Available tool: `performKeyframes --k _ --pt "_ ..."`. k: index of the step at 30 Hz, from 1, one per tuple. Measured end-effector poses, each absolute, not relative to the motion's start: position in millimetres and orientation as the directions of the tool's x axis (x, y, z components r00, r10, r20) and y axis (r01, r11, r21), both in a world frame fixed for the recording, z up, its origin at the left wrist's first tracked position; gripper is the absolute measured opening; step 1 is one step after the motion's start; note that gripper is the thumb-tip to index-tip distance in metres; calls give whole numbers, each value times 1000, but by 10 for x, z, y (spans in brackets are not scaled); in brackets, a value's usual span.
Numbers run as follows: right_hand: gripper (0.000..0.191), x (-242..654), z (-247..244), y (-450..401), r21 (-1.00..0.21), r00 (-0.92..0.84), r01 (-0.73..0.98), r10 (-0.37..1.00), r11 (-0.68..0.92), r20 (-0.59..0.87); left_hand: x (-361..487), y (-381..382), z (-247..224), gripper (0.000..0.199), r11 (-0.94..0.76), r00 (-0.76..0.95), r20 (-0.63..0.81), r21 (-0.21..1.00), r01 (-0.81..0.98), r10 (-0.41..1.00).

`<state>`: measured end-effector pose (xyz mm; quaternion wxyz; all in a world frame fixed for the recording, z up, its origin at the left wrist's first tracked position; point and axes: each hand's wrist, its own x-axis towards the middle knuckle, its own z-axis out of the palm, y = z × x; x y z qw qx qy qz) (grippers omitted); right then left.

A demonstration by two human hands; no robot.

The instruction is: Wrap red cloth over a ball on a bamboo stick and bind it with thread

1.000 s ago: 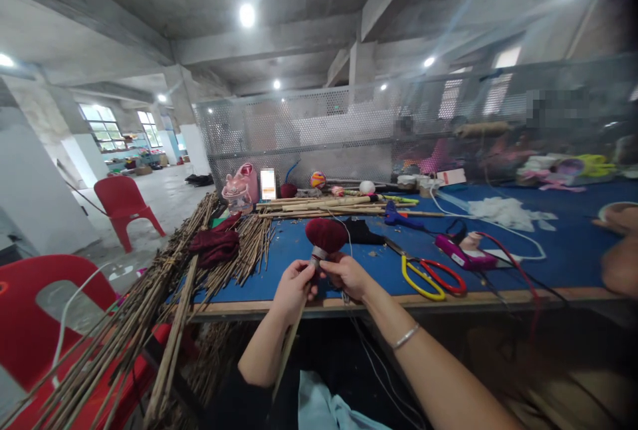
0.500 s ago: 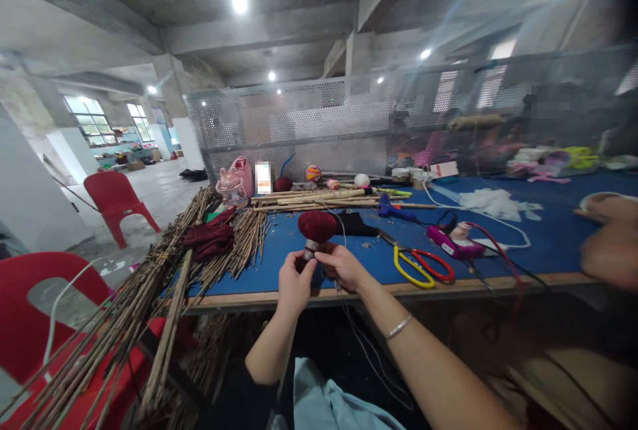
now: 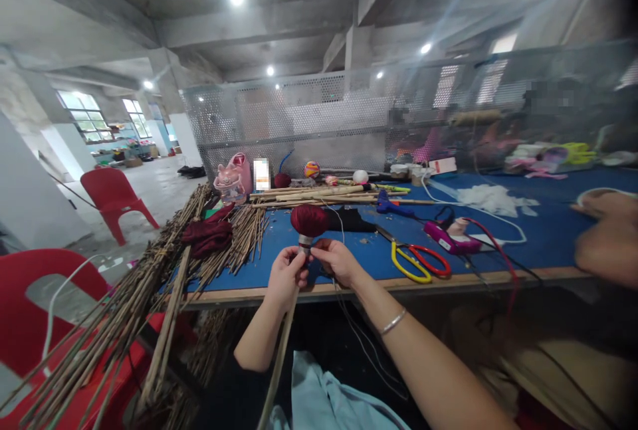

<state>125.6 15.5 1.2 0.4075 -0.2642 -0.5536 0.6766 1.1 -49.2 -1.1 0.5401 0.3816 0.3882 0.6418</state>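
My left hand point(image 3: 285, 277) is closed around a thin wooden stick point(image 3: 279, 363) just below its top. The stick carries a round head wrapped in dark red cloth point(image 3: 309, 219), gathered at a neck bound with greyish thread point(image 3: 305, 242). At that neck, on the right side, my right hand point(image 3: 339, 260) pinches the thread, though its fingertips partly hide it. Loose thin strands point(image 3: 359, 337) hang below the right hand toward my lap. Behind the red head, a piece of black cloth point(image 3: 351, 219) lies on the blue tabletop point(image 3: 279, 240).
Scissors with yellow and red handles point(image 3: 413, 260), a blue glue gun point(image 3: 389, 205) and a purple device with cables point(image 3: 451, 240) lie rightward. Bundled sticks point(image 3: 134, 304) and dark red fabric point(image 3: 209, 237) fill the left. Another person's hand point(image 3: 608, 247) is at far right.
The red head has turned more upright and shifted slightly left and up with my left hand. The stick below it now shows. My right hand stays at the neck.
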Motion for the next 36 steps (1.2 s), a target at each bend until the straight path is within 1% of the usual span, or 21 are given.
performKeyframes --k 4,6,12,15,17,19,22,24,26,28,29,31,33,34,36 --pt "30 1294 -2 155 -960 -568 -277 813 -45 126 32 -534 41 44 -26 -2 28 906 -423 1000" --pt "32 1314 -9 168 -963 -609 -262 785 -66 111 57 -534 60 42 -6 21 16 913 -409 1000" --pt "37 1324 -1 210 -972 -667 -199 744 -122 43 43 -510 78 38 0 -21 -6 964 -265 1000" --pt "35 1326 9 200 -973 -669 -194 742 -125 38 24 -539 71 35 10 -51 -19 985 -174 998" --pt "32 1309 18 180 -976 -645 -196 762 -95 55 44 -590 62 32 -9 -106 -4 993 -116 994" --pt "30 1269 33 150 -980 -619 -197 779 -30 100 93 -662 45 29 -86 -206 75 995 -42 976" --pt "30 1192 65 82 -977 -581 -201 795 66 173 178 -762 1 40 -231 -361 269 962 147 893" --pt "29 1170 93 19 -978 -566 -191 804 86 181 205 -802 -22 34 -272 -402 349 933 237 847" --pt "28 1200 133 -57 -976 -558 -181 805 118 201 194 -830 -14 25 -290 -391 347 936 199 852" --pt "26 1284 186 -144 -972 -567 -169 791 161 230 153 -874 38 26 -277 -343 275 960 44 898" --pt "25 1339 214 -192 -973 -576 -151 784 177 232 128 -908 77 29 -240 -301 212 969 -62 930" --pt "24 1450 265 -287 -976 -587 -110 781 185 214 76 -1003 171 36 -112 -181 66 960 -258 981" --pt "25 1535 298 -366 -981 -593 -91 781 173 193 35 -1122 261 38 2 -45 -20 931 -366 999" --pt "25 1562 309 -389 -982 -603 -93 776 163 186 18 -1185 301 36 30 10 -28 919 -393 1000" --pt "25 1589 340 -382 -986 -633 -97 756 137 168 -9 -1303 369 32 30 76 2 915 -403 997"
